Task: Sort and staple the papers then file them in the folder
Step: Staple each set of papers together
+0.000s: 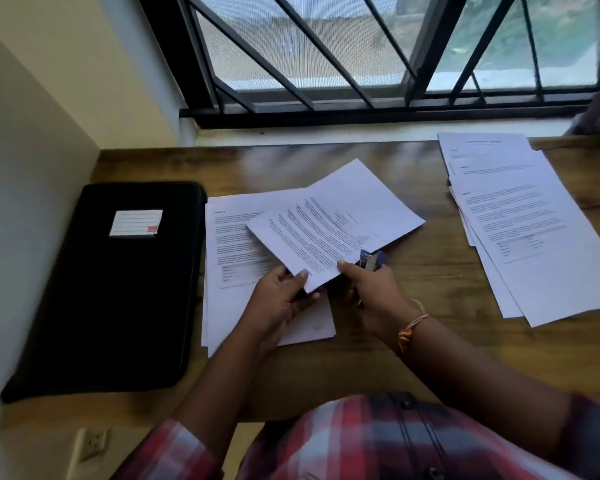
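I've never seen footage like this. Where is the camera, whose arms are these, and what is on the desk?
No machine here: a person wears one camera on the head, so you look down at their own arms. The left hand pinches the near corner of a few printed sheets; the right hand grips a blue stapler at their edge. On the wooden table lie a closed black folder at the left, a paper stack under the held sheets, and a fanned pile at the right.
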A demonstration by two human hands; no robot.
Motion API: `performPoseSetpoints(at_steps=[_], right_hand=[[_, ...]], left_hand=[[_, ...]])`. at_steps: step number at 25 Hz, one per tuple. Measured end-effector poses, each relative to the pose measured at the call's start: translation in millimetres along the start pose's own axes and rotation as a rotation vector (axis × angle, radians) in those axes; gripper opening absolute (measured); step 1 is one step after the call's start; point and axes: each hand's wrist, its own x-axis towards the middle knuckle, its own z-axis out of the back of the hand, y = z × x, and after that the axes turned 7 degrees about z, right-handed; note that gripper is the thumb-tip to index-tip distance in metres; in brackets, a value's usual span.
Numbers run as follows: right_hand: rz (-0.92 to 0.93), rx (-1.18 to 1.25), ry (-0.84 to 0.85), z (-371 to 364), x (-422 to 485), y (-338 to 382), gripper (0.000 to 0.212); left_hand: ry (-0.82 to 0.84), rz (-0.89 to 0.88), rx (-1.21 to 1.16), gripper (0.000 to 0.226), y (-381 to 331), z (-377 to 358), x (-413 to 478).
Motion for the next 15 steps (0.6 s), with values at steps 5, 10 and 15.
performPoseSetpoints(at_steps=[5,10,15], right_hand=[[-0.045,-0.128,-0.034,7,7,-12,0.024],[-0.067,-0.178,0.08,18,-9,-9,0.034],[-0.336,-0.123,0.261,28,-34,-17,0.051]], left_hand=[[-0.043,0.127,-0.043,0.013,5,6,-4],[-0.095,0.173,-0.08,0.012,8,3,-2],[-0.111,0.191,-0.072,0.014,8,2,-1]])
